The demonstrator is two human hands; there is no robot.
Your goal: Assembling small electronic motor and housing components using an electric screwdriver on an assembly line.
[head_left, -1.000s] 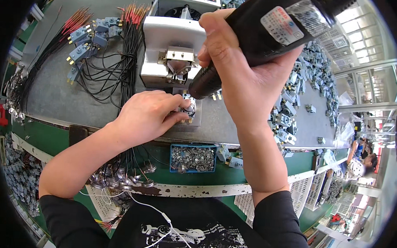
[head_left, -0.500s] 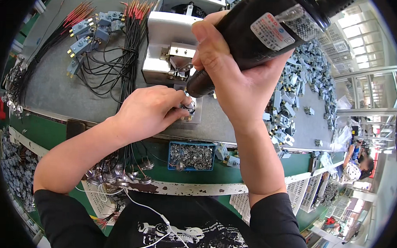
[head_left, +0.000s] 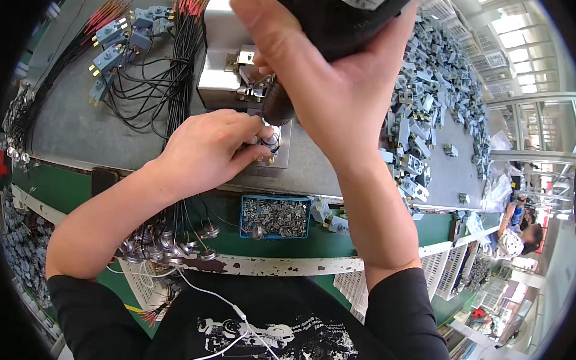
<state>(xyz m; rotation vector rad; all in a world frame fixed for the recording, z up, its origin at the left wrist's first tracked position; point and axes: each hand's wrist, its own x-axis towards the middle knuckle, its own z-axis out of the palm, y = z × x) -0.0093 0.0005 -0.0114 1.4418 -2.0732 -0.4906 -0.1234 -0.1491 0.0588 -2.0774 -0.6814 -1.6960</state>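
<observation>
My right hand (head_left: 341, 106) is wrapped round a black electric screwdriver (head_left: 331, 23), held upright with its nose pointing down. The nose ends just above a small part with brass pins (head_left: 271, 144) on a metal plate (head_left: 280, 158). Thumb and fingertips of my left hand (head_left: 207, 142) close on that small part, right beside the screwdriver nose. My fingers and the tool cover most of the part, so its shape and the screwdriver tip are hidden. A white metal machine (head_left: 218, 82) with a silver fitting stands directly behind the plate.
Bundled black wires (head_left: 180, 81) with red ends and grey plug housings (head_left: 111, 59) lie to the left. A blue tray (head_left: 274, 217) of small metal pieces sits at the front. Many grey housings (head_left: 424, 102) are heaped at the right. Two people (head_left: 514, 232) are at the far right.
The view has shifted slightly, so the bench appears higher. The screwdriver stands more upright, and my right hand appears higher and nearer. My left hand keeps its pinch at the plate.
</observation>
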